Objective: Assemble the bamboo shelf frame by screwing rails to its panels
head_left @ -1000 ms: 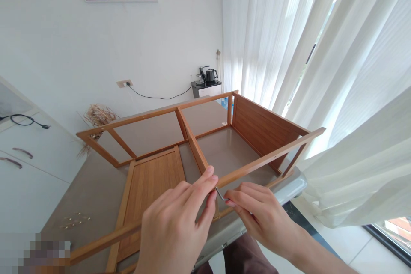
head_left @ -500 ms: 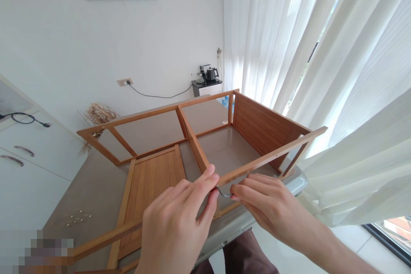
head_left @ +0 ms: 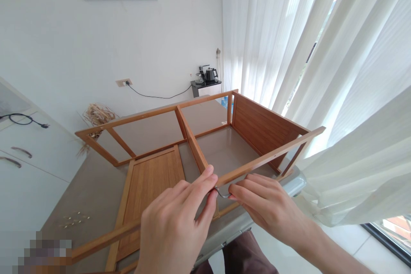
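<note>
Right hand [head_left: 266, 205] pinches long end of hex key [head_left: 223, 195] between thumb and fingers. Key's other end meets frame [head_left: 193, 143] at near rail, beside middle crosspiece. Left hand [head_left: 180, 218] closes fingertips round that spot; cannot tell whether they clasp key, rail or both. Wooden frame lies on table [head_left: 96, 184], panel [head_left: 156, 175] inside its left part. Small metal bits [head_left: 75, 220] scattered left of frame. Beyond, kettle [head_left: 210, 74] near curtains [head_left: 340, 158].
</note>
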### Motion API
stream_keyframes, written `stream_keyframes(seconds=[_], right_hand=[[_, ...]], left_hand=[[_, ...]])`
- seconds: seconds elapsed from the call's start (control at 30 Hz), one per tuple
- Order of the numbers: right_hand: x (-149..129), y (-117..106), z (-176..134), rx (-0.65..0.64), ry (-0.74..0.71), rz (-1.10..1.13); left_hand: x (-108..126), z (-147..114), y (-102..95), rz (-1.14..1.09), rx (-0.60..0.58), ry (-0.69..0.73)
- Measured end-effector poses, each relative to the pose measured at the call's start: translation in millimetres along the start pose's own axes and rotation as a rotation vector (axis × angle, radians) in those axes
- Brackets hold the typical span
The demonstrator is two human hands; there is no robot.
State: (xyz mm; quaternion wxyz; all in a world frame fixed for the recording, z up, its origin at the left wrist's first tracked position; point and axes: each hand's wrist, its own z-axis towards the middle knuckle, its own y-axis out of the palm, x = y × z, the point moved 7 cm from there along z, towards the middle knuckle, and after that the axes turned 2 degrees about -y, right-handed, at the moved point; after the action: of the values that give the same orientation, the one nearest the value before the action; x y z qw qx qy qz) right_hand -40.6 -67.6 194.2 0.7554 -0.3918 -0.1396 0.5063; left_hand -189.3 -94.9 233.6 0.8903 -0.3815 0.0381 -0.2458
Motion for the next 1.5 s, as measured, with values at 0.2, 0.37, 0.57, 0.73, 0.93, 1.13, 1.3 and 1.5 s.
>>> stream_keyframes(seconds=[0.2, 0.37, 0.57, 0.73, 0.93, 1.13, 1.3, 1.5], right_hand=[[2, 9, -7, 0.07, 0.029, 0.054], [1, 12, -12, 0.107, 0.017, 0.038], [-6, 19, -12, 0.155, 0.03, 0.069], [-7, 29, -13, 0.194, 0.128, 0.151], [-8, 34, -16, 0.212, 0.18, 0.25], [-6, 39, -19, 0.242, 0.258, 0.314], [-2, 47, -22, 0.179, 0.33, 0.399], [-2, 43, -20, 0.177, 0.354, 0.467]], left_hand=[[1, 2, -1.1, 0.002, -0.009, 0.007], [-1, 3, -1.3, 0.007, -0.006, 0.006], [-2, 0, 1.6, 0.01, -0.01, 0.044], [-2, 0, 1.5, 0.025, -0.019, 0.056], [-3, -1, 2.5, 0.035, -0.031, 0.047], [-2, -1, 1.7, 0.036, -0.023, 0.043], [-1, 0, 0.3, 0.026, -0.024, 0.041], [2, 3, -2.4, 0.016, 0.019, 0.038]])
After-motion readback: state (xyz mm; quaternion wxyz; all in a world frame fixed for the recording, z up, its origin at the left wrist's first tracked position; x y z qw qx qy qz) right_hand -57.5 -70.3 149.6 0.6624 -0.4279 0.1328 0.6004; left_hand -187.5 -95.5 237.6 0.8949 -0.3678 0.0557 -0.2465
